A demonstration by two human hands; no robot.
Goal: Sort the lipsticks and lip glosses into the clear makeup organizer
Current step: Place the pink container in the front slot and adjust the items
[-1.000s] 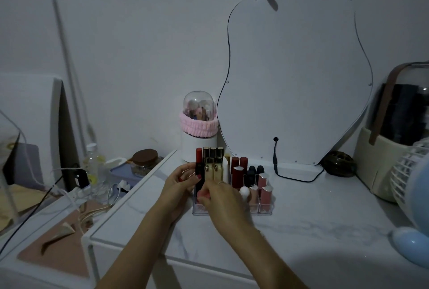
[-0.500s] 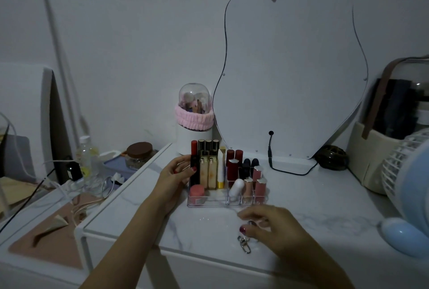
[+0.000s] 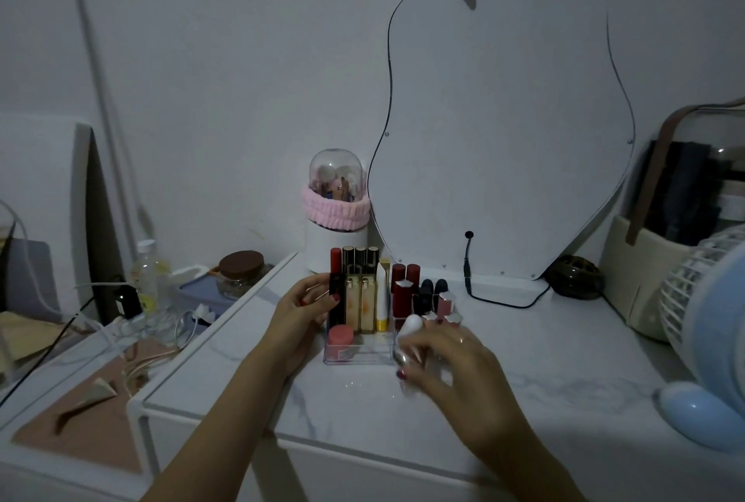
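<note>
White marble-patterned tabletop [image 3: 544,348] fills the near field, dim under low light. Nearest to you, your right hand [image 3: 455,364] hovers at the front right corner of the clear makeup organizer [image 3: 358,356], fingers curled down; motion blur hides whether they pinch something small, so the grip cannot be told. Bring this hand in slowly and aim for a free slot. A white egg-shaped item [image 3: 412,325] stands in the front row just beyond your fingertips, so approach from above, not from the side, to avoid tipping it. Your left hand [image 3: 306,308] rests against the organizer's left side, thumb and fingers pinching a black lipstick tube [image 3: 335,302] at that edge; keep this hold steady so the tray does not slide. A pink round pot [image 3: 340,336] sits in the front left compartment. Behind it stand two pale gloss tubes [image 3: 358,306], then dark red lipsticks [image 3: 403,279] and gold-capped tubes [image 3: 361,259] in the back rows, upright. Farthest back, a domed jar [image 3: 338,211] and a curved mirror [image 3: 500,130] lean near the wall.
</note>
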